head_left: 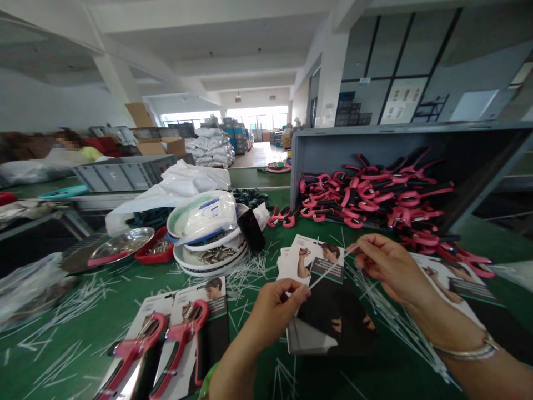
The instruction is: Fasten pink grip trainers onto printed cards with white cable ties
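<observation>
A thin white cable tie (330, 271) is stretched between my two hands. One end is pinched between the thumb and fingers of my left hand (270, 310), and the fingertips of my right hand (387, 265) grip the other. Below it lies a stack of printed cards (318, 311), black in the lower part with a picture at the top. To the left, two pink-and-black spring-handled pliers (185, 339) rest on similar cards. Their jaws point away from me. A bundle of long white ties (385, 311) lies under my right forearm.
A grey crate (296, 161) on its side spills many pink-handled pliers (358, 194) at the right. Stacked white bowls (210, 269), a dark phone (251, 230), a red tray (156, 250) and a metal dish (125, 243) stand left of centre. White strips litter the green tabletop.
</observation>
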The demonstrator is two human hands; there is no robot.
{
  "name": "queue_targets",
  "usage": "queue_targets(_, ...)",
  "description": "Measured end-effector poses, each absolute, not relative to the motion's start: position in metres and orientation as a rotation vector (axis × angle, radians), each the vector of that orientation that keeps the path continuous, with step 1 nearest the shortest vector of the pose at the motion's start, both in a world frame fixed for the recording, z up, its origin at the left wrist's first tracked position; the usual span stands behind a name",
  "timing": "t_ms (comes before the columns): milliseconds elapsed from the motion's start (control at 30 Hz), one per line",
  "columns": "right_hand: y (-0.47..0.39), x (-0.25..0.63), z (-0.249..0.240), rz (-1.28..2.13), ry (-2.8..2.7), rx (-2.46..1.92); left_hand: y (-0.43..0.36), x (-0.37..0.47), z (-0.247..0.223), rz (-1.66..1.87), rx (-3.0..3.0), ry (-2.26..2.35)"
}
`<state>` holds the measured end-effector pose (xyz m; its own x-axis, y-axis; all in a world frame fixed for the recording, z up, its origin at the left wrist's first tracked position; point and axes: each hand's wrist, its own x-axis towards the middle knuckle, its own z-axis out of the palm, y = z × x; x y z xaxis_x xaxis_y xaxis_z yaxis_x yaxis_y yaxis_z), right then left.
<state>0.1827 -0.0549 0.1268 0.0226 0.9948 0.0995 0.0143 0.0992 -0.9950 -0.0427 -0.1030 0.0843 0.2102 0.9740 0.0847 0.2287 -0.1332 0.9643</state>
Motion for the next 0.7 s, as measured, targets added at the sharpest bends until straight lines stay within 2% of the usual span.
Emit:
queue_targets(167,-0.052,0.185,0.122,0.957,-1.39,-1.228,-0.102,-0.043,0.082,1.003,1.45,1.145)
queue_targets(233,-0.054,0.186,0.119,0.592,-1.537,-1.293,-0.099,-0.045,0.081,1.033,1.39,1.104)
queue_targets(367,-0.074,0.175,0.113,-0.394,-1.88,-1.21,-0.097,-0.046,0.083,1.137,1.162,1.032)
queue_targets(433,-0.084,0.164,0.109,-0.654,-2.071,-1.085,-0.1,-0.042,0.086,1.148,1.066,0.991)
queue_targets(533,-0.085,0.153,0.099,-0.771,-2.164,-0.908,-0.11,-0.034,0.093,1.13,1.027,0.949)
queue_targets(700,-0.066,0.159,0.091,-0.598,-2.116,-0.862,-0.114,-0.044,0.101,1.086,1.278,1.054)
